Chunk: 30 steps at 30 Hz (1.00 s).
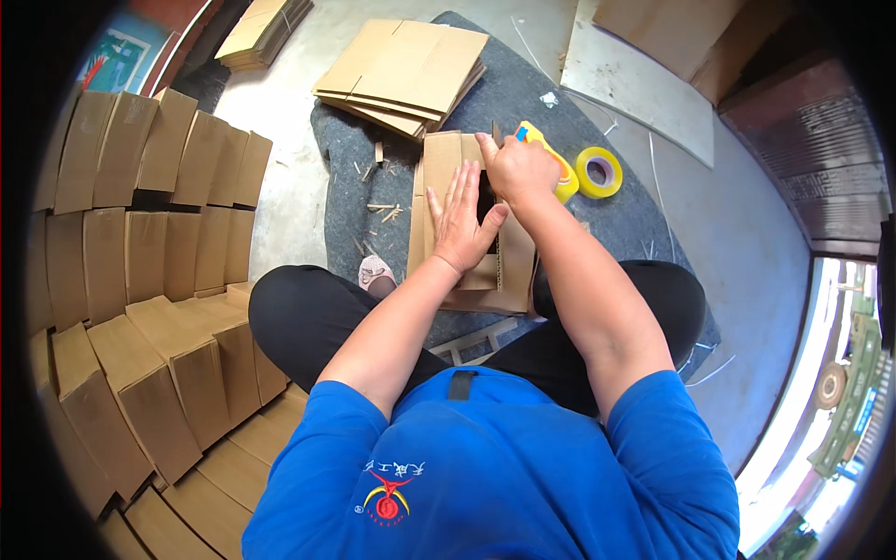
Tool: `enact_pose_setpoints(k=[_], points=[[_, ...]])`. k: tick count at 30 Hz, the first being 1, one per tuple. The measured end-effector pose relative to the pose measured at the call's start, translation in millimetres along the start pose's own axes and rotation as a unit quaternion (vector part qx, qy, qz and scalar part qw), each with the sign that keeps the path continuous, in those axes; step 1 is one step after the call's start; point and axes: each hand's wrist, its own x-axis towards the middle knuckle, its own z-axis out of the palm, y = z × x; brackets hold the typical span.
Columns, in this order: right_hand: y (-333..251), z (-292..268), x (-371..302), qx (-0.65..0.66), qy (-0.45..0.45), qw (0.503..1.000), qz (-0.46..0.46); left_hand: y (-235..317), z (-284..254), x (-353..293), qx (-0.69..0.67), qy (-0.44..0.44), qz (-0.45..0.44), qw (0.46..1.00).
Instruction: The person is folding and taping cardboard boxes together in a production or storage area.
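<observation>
Cardboard box (516,257) rests on the grey mat (353,191) between the person's knees, and the left hand (464,219), palm down on its top with fingers straight, slightly apart and clamped on nothing, would best press evenly, clear of the dark gap. Right hand (525,171) sits toward the far edge, fingers curled (what they are clamped on, if anything, I cannot tell), so a steady, untwisted pull suits it. Around it, the yellow dispenser (567,189) and tape roll (602,193) lie handy, flat cardboard (406,61) stacked farther off.
</observation>
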Motion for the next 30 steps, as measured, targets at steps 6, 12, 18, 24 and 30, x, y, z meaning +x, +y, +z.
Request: enact_pose_setpoints(k=[6, 12, 18, 24, 30], points=[[-16, -15, -3, -0.043, -0.056, 0.997, -0.008, -17, -19, 4, -0.019, -0.006, -0.005, 1.0], [-5, -5, -18, -0.05, -0.124, 0.99, -0.033, -22, -31, 0, 0.114, -0.027, -0.011, 0.993], [12, -9, -38, -0.035, -0.109, 0.993, -0.025, -28, -38, 30, 0.172, -0.01, 0.044, 0.984], [22, -7, -92, -0.047, -0.036, 0.993, -0.099, -53, -37, 69, 0.136, -0.041, 0.037, 0.989], [32, -17, -151, -0.115, -0.118, 0.968, -0.188, -60, -28, 91, 0.128, -0.012, 0.063, 0.99]])
